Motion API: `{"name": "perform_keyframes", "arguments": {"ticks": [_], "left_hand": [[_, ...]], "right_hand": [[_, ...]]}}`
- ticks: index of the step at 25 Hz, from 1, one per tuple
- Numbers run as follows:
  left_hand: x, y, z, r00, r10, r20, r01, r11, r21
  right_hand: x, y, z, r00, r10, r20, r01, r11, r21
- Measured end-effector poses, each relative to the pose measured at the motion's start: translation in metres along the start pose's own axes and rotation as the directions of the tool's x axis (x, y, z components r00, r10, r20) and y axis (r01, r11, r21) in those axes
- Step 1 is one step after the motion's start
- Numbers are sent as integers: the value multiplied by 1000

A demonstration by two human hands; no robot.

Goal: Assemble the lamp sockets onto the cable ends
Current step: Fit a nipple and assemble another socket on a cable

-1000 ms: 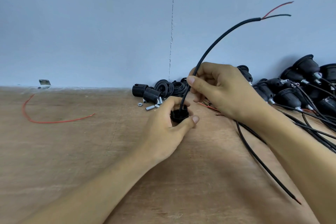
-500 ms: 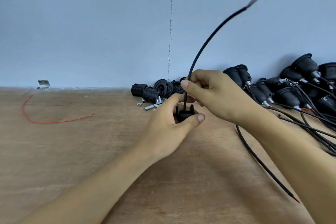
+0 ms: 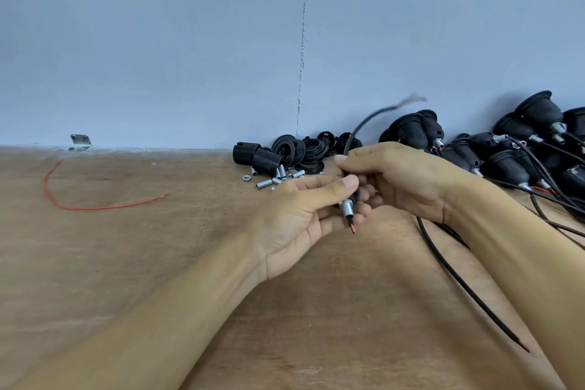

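Black cable [image 3: 364, 123] pinched in my right grip [image 3: 402, 174], left grip [image 3: 300, 215] clamped on the socket [image 3: 347, 206] w/ red wire tip [image 3: 352, 229] poking out, both over the wood surface [image 3: 158, 263].

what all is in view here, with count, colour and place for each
socket part: one, black with silver tube, in the left hand
held cable: one, black, rising from the right hand
loose cable: one, black, red tip, table right
finished sockets: pile, black, by wall at right
sleeves and rings: heap, black, by wall at centre
tubes and nuts: several, silver, before that heap
red wire: one, table left
bracket: one, silver, at wall, left
table: one, brown wood
wall: one, pale blue
left hand: one, grips socket part
right hand: one, pinches held cable
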State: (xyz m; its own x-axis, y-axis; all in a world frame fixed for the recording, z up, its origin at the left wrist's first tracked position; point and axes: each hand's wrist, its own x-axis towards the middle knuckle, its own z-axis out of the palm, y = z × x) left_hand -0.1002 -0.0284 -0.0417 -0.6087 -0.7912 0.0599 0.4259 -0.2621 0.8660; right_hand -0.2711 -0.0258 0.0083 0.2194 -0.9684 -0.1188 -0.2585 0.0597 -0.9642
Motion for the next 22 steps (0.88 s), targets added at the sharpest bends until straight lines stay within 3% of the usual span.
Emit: {"name": "perform_keyframes", "arguments": {"ticks": [3,6,10,13,16,18,20,22], "left_hand": [[1,0,-6,995,32,-95,-27,998,53],[5,0,-11,964,150,-220,-137,988,72],[9,-2,-15,888,314,-336,-236,938,252],[9,-1,-20,882,314,-352,-222,935,277],[10,2,-22,880,303,-366,-222,943,248],[13,8,-26,847,324,-421,-256,943,210],[14,17,-36,809,346,-475,-307,938,159],[14,23,-46,795,345,-498,-304,938,165]], "right_hand": [[-1,0,1,996,-57,-69,45,986,-163],[-2,-5,14,988,-118,-103,83,952,-295],[-7,-11,25,999,-29,-40,15,952,-306],[-9,-9,26,997,-17,71,39,947,-319],[-4,-4,26,990,-141,-29,106,849,-518],[-8,-10,21,998,-57,-1,46,809,-585],[-18,-20,10,987,153,47,-69,670,-739],[-29,-32,-6,955,294,-47,-160,376,-913]]}}
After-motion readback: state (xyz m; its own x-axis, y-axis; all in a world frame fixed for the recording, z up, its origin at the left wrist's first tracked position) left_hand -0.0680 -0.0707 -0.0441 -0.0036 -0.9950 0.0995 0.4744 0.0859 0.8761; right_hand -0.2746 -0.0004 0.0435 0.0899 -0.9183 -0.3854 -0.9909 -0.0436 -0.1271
